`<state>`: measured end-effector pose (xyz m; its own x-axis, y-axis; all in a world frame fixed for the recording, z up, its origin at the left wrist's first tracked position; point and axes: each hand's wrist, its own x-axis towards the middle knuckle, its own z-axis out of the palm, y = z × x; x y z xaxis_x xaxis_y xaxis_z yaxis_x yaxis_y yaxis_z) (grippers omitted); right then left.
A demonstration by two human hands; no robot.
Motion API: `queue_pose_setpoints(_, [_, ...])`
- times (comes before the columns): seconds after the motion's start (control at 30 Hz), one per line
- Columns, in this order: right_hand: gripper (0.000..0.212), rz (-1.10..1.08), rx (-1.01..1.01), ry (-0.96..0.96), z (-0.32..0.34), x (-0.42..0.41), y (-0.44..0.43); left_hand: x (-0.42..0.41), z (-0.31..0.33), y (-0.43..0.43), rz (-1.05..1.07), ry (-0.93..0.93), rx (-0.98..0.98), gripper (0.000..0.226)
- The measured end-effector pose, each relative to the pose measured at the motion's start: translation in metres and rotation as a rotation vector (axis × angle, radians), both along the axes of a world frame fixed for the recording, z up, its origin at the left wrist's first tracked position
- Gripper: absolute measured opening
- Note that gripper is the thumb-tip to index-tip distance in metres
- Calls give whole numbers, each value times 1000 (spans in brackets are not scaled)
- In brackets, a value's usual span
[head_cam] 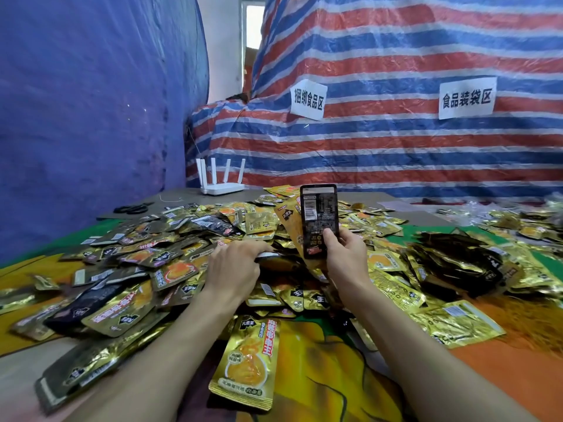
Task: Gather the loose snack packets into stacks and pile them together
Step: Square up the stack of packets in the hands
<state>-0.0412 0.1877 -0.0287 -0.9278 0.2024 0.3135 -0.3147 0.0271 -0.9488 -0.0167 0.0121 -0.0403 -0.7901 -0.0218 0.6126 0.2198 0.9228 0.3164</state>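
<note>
At centre of the surface (304, 376), my right hand (345, 254) grips a small upright stack of packets (318, 220), black back facing me, while my left hand (234, 263) lies fingers-down on the loose heap (158, 263), pinching a packet edge. Best practice: square each added packet's edges before tightening my thumb.

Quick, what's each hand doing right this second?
Left hand: palm down on the heap of packets, fingers curled on the edge of one.
Right hand: closed on an upright stack of packets, black back facing the camera.
</note>
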Motion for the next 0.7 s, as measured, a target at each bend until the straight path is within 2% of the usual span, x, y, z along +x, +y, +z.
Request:
queue_pose_setpoints(0.13, [26,7,-96,-10,1,-1,2,3,9,-7,-128,57,178,50])
queue_pose_setpoints(0.23, [24,-9,-182,-5,5,-2,3,3,10,-7,-211,168,260,53])
queue_pose_setpoints(0.37, [21,-26,-269,-1,7,-6,6,-1,14,-8,-169,313,397,26])
queue_pose_setpoints(0.43, [20,-21,-269,-1,6,-7,7,-1,18,-8,-178,387,481,18])
queue_pose_setpoints(0.5, [18,-1,-253,-5,5,-6,6,-1,21,-5,-176,412,581,19])
queue_pose_setpoints(0.63, [16,55,-200,8,5,-1,0,-3,19,0,-146,382,791,31])
queue_pose_setpoints(0.7, [12,75,-152,45,5,2,-3,-4,19,0,-148,352,897,28])
